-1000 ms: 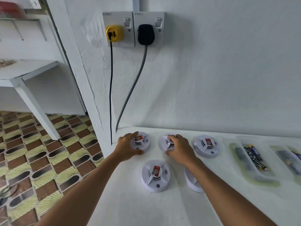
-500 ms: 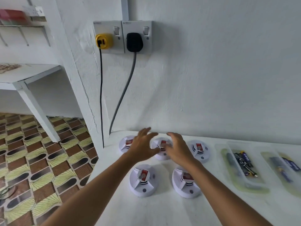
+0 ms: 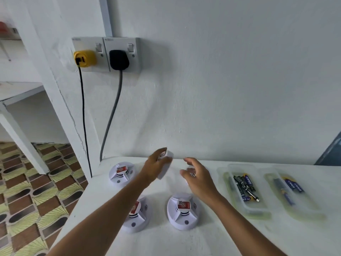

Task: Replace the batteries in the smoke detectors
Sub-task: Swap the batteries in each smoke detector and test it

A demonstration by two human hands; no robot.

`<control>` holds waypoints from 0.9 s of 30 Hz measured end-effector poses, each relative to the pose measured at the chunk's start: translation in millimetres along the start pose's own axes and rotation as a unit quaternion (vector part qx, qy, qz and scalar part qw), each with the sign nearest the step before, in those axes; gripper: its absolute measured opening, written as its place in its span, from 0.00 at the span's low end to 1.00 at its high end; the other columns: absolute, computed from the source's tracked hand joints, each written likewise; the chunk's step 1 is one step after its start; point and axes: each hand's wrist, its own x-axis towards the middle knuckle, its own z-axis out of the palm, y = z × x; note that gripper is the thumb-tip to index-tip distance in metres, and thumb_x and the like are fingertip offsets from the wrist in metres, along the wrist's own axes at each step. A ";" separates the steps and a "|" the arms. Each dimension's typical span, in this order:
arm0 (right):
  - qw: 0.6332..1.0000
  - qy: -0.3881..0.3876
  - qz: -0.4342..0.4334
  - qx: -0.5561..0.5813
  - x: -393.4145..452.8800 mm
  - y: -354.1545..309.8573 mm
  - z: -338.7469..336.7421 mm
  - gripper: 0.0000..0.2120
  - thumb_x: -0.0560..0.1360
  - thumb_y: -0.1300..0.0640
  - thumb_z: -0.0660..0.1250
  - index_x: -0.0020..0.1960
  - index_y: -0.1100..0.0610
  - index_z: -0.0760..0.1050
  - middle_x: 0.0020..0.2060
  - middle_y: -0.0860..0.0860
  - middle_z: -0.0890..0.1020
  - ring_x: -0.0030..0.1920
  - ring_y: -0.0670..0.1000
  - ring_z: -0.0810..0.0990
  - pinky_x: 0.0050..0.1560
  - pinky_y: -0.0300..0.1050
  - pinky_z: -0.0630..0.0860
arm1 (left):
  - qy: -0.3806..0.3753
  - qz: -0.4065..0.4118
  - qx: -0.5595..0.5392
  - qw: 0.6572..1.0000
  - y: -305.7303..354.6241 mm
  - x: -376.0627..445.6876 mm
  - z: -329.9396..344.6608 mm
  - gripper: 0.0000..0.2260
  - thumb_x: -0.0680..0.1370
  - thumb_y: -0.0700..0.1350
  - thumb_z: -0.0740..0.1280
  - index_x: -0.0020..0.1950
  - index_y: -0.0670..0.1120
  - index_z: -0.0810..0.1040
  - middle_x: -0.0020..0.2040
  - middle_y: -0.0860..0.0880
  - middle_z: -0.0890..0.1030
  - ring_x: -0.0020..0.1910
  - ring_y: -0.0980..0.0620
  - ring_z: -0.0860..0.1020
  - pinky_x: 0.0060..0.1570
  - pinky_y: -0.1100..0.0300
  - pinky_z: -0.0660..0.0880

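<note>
White smoke detector [image 3: 166, 164] was lifted off the table [image 3: 203, 241] in the left hand [image 3: 155, 168], fingers curled round it; right hand [image 3: 198, 179] hovered beside, loosely spread, holding nothing. Three detectors near it lay closed, apparently unserviced; batteries [image 3: 245, 187] waited in the tray right of it.

The detector lifted in the left hand [image 3: 154, 166] is smeared by motion, so its face and markings cannot be read, and the fingers cover much of its near side. Behind the right hand [image 3: 198, 179] only a sliver of another detector [image 3: 191, 168] shows, also blurred. The left forearm crosses the front-left detector [image 3: 137, 215] and hides its left part. Labels on the batteries [image 3: 244, 185] in the clear tray are too small to read. The second tray [image 3: 295, 193] looks soft, its contents indistinct. A dark blue thing [image 3: 332, 152] is cut off by the right edge.
</note>
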 end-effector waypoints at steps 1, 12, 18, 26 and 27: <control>1.000 0.009 -0.002 0.021 -1.0 -2.6 -0.2 0.18 0.78 0.55 0.65 0.67 0.51 0.70 0.64 0.45 0.75 0.57 0.45 0.76 0.57 0.41 0.74 | -0.015 -0.040 -0.162 0.986 9.0 -5.9 -3.1 0.26 0.68 0.59 0.65 0.60 0.45 0.76 0.55 0.41 0.76 0.53 0.40 0.74 0.49 0.49 0.74; 0.982 0.039 -0.112 0.144 -18.2 -40.9 17.4 0.13 0.77 0.61 0.66 0.60 0.51 0.73 0.57 0.46 0.79 0.56 0.45 0.79 0.50 0.40 0.79 | -0.099 -0.031 -0.609 0.786 38.2 -65.8 -23.4 0.28 0.72 0.58 0.55 0.63 0.41 0.77 0.64 0.38 0.75 0.59 0.36 0.76 0.57 0.45 0.68; 0.965 0.060 -0.225 0.121 -31.0 -54.3 25.3 0.19 0.73 0.56 0.66 0.59 0.39 0.67 0.59 0.40 0.74 0.58 0.39 0.75 0.47 0.31 0.76 | -0.126 0.030 -0.607 0.784 41.7 -75.7 -29.5 0.28 0.70 0.57 0.56 0.64 0.45 0.77 0.66 0.39 0.74 0.64 0.37 0.71 0.71 0.41 0.58; 0.949 0.064 -0.296 0.089 -37.8 -64.0 26.9 0.31 0.70 0.54 0.71 0.70 0.47 0.64 0.68 0.49 0.67 0.67 0.43 0.68 0.56 0.32 0.74 | -0.174 0.110 -0.577 0.791 62.4 -80.1 -32.7 0.29 0.63 0.51 0.69 0.63 0.47 0.73 0.63 0.40 0.74 0.59 0.40 0.73 0.59 0.42 0.70; 0.948 0.066 -0.300 0.088 -37.8 -65.4 26.5 0.32 0.70 0.53 0.71 0.71 0.48 0.63 0.69 0.49 0.67 0.67 0.43 0.68 0.56 0.32 0.74 | -0.178 0.115 -0.574 0.791 64.6 -80.6 -32.5 0.29 0.63 0.51 0.70 0.63 0.47 0.73 0.63 0.41 0.74 0.59 0.40 0.73 0.58 0.42 0.71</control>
